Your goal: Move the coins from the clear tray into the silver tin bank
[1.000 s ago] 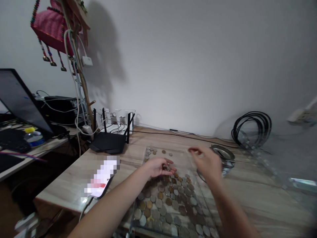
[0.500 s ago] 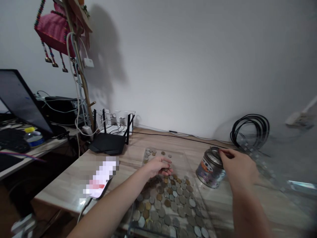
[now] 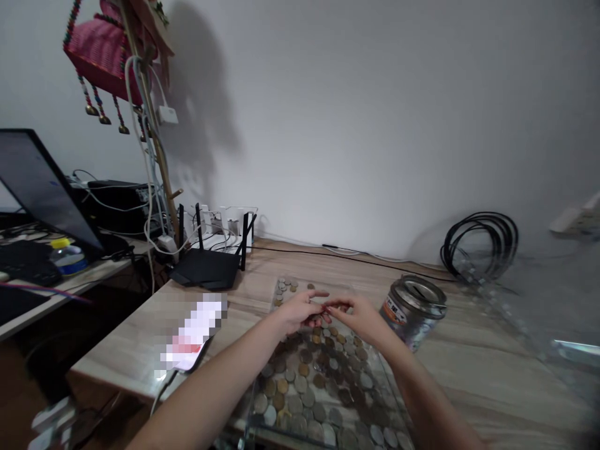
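My left hand point(image 3: 300, 311) is over the far part of a clear tray point(image 3: 277, 289), its fingers curled up around a few coins that are now mostly hidden. My right hand point(image 3: 359, 315) meets it there, thumb and fingertips pinched together at the left fingers. Whatever is in that pinch is too small to make out. Many silver and brass-coloured coins point(image 3: 300, 403) lie spread across the tray below both hands. Just right of the right hand stands a round metal coin tin point(image 3: 412, 309) with a slot in its lid.
A lit phone point(image 3: 194, 334) on a cable lies left of the tray. Behind it sits a black router point(image 3: 206, 269) with upright antennas. Coiled black cable point(image 3: 480, 244) rests against the wall at right, beside clear plastic point(image 3: 506, 300). A monitor point(image 3: 44, 187) stands far left.
My right hand has moved left from the tin's lid to my left hand, uncovering the slot. The left hand stays over the tray.
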`<state>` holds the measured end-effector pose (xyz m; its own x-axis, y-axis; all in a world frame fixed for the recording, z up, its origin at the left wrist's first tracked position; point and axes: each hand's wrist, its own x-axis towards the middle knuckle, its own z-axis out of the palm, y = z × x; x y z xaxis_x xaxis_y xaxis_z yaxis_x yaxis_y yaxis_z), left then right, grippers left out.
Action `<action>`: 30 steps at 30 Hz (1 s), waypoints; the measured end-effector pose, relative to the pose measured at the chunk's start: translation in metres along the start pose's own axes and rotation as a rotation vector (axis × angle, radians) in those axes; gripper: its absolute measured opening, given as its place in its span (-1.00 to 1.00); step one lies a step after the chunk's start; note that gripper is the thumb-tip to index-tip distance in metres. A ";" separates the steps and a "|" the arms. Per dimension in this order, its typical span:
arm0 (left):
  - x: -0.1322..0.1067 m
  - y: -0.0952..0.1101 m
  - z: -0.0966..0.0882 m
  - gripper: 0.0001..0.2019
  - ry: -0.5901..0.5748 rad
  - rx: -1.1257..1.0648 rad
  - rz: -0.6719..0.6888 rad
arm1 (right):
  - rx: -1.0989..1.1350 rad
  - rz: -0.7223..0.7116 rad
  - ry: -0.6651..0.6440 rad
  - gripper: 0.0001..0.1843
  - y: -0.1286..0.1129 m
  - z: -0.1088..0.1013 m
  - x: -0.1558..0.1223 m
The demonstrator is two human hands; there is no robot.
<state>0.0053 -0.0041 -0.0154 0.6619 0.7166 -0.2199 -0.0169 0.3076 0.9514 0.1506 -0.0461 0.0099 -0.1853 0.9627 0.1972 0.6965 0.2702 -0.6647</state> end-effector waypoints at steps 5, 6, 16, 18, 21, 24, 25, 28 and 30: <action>0.000 0.000 0.000 -0.63 -0.081 -0.070 -0.103 | -0.072 0.076 0.204 -0.79 -0.001 -0.007 -0.003; 0.001 0.000 -0.001 -0.63 -0.088 -0.105 -0.142 | -0.145 0.106 0.352 -0.78 -0.001 -0.019 -0.007; 0.001 -0.003 -0.004 -0.60 -0.072 -0.098 -0.190 | -0.519 0.694 0.783 -0.72 0.016 -0.109 -0.040; -0.001 -0.001 -0.002 -0.59 -0.069 -0.058 -0.183 | -0.536 0.686 0.730 -0.72 0.020 -0.106 -0.038; -0.004 0.002 0.001 -0.58 -0.028 -0.026 -0.137 | -0.635 0.570 0.794 -0.66 0.021 -0.099 -0.035; -0.006 0.003 0.001 -0.55 0.029 -0.040 -0.065 | -0.569 0.289 0.910 -0.60 0.016 -0.079 -0.029; -0.005 0.003 0.001 -0.55 0.045 -0.051 -0.046 | -0.482 0.200 0.837 -0.61 0.013 -0.069 -0.026; -0.004 0.003 0.001 -0.57 0.057 -0.087 -0.029 | -0.210 0.045 0.356 -0.67 0.004 -0.031 -0.012; -0.003 0.003 0.001 -0.63 0.053 -0.092 -0.033 | -0.130 0.026 0.114 -0.71 0.001 -0.009 -0.005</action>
<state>0.0038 -0.0062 -0.0117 0.6228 0.7364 -0.2641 -0.0660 0.3859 0.9202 0.1580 -0.0506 0.0147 -0.0917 0.9594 0.2667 0.7853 0.2343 -0.5731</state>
